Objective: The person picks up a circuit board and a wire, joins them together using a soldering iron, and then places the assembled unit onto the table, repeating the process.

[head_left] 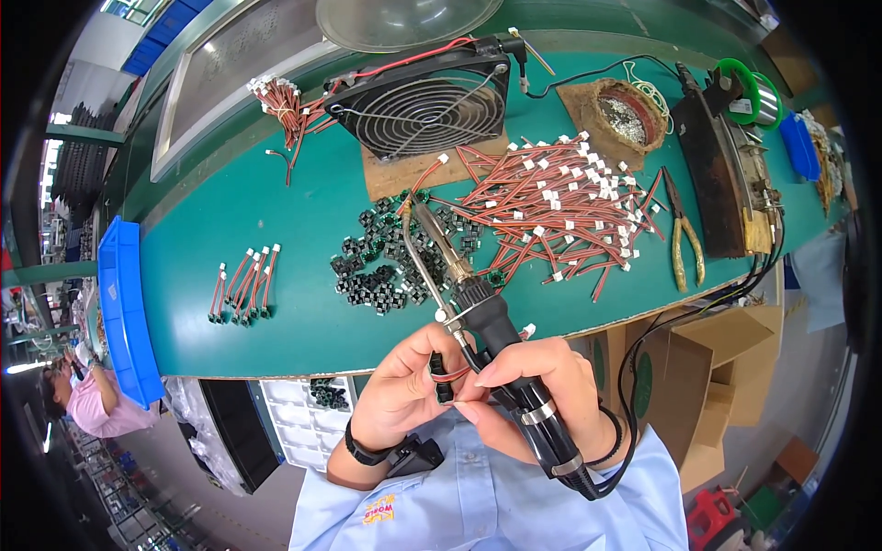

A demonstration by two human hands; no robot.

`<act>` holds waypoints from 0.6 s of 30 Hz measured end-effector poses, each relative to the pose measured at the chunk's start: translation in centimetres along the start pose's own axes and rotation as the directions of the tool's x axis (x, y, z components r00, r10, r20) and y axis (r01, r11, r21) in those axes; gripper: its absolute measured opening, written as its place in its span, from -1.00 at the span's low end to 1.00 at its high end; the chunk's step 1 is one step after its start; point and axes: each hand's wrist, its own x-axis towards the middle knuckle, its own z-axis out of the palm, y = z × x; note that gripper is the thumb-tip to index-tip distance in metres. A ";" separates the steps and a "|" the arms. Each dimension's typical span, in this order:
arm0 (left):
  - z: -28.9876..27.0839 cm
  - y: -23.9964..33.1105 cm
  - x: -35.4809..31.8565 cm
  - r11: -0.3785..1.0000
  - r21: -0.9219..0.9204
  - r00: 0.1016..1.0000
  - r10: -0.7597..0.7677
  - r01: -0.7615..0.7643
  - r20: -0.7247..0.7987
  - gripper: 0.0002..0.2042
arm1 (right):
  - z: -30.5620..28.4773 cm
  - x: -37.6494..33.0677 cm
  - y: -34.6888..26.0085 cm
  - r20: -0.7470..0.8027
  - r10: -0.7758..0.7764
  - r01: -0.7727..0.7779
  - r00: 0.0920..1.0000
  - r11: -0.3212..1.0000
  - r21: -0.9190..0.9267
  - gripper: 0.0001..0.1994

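My right hand (556, 386) is closed around a black soldering iron (491, 317) with a thin metal solder-feed tube clamped along it. The iron's tip points away from me over a heap of small black components (367, 271). Close to my body, my left hand (400, 390) pinches a small dark component (441, 376). A short red-and-black wire (452, 375) runs from there toward my right fingers, which reach close to the component. Whether they touch it is hard to see. Beyond the iron lies a large pile of red-and-black wires with white connectors (560, 207).
A black fan (423, 106) stands at the back. Wired components (243, 289) lie left, beside a blue bin (129, 312). Pliers (683, 239), a black metal box (712, 165), a solder spool (758, 96) and a round dish (629, 119) sit right. Cardboard boxes (717, 367) stand below.
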 end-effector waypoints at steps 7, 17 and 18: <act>-0.4 -0.1 0.1 1.000 0.005 1.000 0.005 -0.005 0.006 -0.67 | 0.0 0.1 0.2 -0.008 -0.009 0.009 1.000 1.000 0.009 -0.60; -0.3 -0.1 0.0 1.000 -0.006 1.000 -0.002 0.002 -0.011 -0.67 | -0.1 0.1 0.2 -0.014 -0.010 0.010 1.000 1.000 -0.007 -0.61; -0.3 0.0 0.0 1.000 -0.011 1.000 -0.009 0.008 -0.014 -0.67 | -0.1 0.1 0.2 -0.020 -0.017 0.017 1.000 1.000 -0.017 -0.61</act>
